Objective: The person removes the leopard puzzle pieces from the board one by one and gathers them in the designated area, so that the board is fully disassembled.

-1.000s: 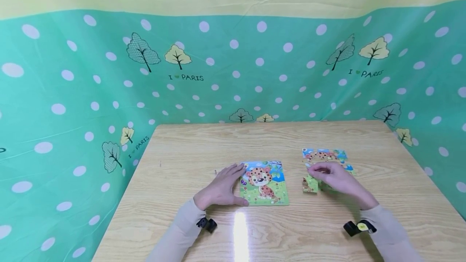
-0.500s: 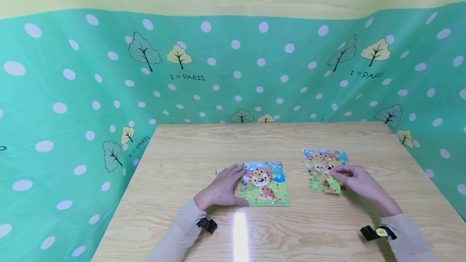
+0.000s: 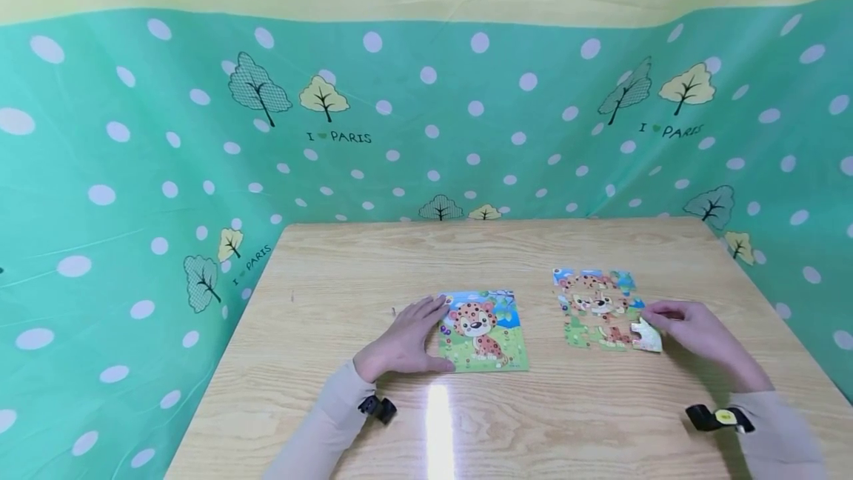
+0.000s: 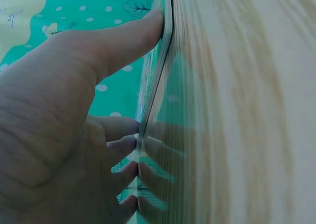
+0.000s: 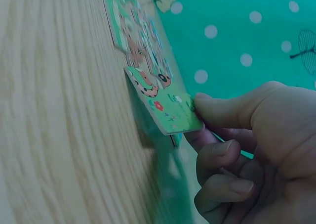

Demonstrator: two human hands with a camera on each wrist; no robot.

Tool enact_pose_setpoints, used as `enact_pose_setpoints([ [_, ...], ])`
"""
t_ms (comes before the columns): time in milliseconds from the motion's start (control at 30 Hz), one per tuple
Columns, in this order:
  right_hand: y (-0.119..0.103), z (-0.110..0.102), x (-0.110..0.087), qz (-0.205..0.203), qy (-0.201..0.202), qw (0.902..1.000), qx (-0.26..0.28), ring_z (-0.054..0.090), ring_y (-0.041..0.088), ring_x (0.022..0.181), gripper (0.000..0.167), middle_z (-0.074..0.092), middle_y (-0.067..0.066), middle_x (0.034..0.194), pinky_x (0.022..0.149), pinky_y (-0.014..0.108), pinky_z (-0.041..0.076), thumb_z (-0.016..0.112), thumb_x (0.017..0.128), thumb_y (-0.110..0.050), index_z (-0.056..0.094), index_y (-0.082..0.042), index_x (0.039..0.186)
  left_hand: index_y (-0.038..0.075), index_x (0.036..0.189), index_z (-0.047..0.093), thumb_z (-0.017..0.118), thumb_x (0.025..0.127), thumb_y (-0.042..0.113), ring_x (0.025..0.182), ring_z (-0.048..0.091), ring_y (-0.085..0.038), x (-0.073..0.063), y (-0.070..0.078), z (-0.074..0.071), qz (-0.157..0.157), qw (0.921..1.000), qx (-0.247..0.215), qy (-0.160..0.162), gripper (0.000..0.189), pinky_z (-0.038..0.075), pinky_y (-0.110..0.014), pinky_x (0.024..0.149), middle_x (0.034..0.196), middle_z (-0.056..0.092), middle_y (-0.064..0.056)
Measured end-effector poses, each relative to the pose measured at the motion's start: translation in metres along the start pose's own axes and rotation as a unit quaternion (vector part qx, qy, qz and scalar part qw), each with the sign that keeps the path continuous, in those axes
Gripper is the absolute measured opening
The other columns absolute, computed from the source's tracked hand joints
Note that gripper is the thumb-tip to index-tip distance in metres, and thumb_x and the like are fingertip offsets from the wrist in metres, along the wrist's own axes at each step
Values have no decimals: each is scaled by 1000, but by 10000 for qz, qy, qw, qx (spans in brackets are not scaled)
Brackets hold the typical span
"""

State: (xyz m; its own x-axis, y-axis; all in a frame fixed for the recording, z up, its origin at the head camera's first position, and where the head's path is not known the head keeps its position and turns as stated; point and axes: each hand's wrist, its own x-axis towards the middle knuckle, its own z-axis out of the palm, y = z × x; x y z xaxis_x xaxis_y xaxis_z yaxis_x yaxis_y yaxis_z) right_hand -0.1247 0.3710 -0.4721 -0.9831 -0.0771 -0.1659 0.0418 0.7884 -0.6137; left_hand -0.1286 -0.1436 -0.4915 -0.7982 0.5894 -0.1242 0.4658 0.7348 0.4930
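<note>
In the head view a square leopard picture card (image 3: 483,332) lies flat on the table. My left hand (image 3: 406,339) rests along its left side, fingers and thumb spread; the left wrist view shows the thumb (image 4: 131,41) touching the card's edge. To the right lies a leopard jigsaw puzzle (image 3: 593,302) of several pieces. My right hand (image 3: 696,328) pinches a puzzle piece (image 5: 173,103) between thumb and index finger at the puzzle's lower right corner. Green with a red flower and a bit of spotted tail, this piece is tilted up from the table.
The wood-grain table (image 3: 533,421) carries a bright light reflection near its front. Behind and beside it hangs a green dotted curtain (image 3: 466,132) with trees printed on it. A black wrist camera (image 3: 720,418) sits on the right sleeve, another (image 3: 378,410) on the left.
My right hand has carried the pinched piece rightward, from the puzzle's lower left side to its lower right corner. The left hand and the card have stayed in place.
</note>
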Motion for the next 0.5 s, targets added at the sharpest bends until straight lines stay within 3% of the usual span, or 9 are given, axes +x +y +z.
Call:
enact_pose_setpoints([
  [133, 5, -2, 0, 81, 24, 10000, -44, 60, 48, 111, 61, 63, 34, 125, 77, 39, 55, 56, 107, -43, 63, 14, 128, 7, 164, 26, 74, 88, 58, 157, 10, -31, 0, 0, 0, 89, 9999, 12, 47, 104, 8, -54, 125, 172, 16, -8],
  [367, 3, -4, -4, 63, 160, 9998, 85, 56, 53, 117, 60, 60, 36, 130, 87, 58, 53, 52, 109, -44, 61, 11, 132, 9, 162, 33, 76, 86, 59, 156, 15, -32, 0, -1, 0, 63, 9997, 25, 233, 100, 11, -55, 125, 171, 20, -8],
  [500, -10, -8, -5, -261, 572, 9979, 153, 62, 42, 105, 54, 64, 32, 125, 78, 44, 55, 53, 109, -40, 62, 8, 133, 10, 159, 41, 77, 87, 55, 155, 20, -34, -5, -1, -6, 81, 9986, -95, 520, 93, 17, -60, 122, 170, 23, -10],
])
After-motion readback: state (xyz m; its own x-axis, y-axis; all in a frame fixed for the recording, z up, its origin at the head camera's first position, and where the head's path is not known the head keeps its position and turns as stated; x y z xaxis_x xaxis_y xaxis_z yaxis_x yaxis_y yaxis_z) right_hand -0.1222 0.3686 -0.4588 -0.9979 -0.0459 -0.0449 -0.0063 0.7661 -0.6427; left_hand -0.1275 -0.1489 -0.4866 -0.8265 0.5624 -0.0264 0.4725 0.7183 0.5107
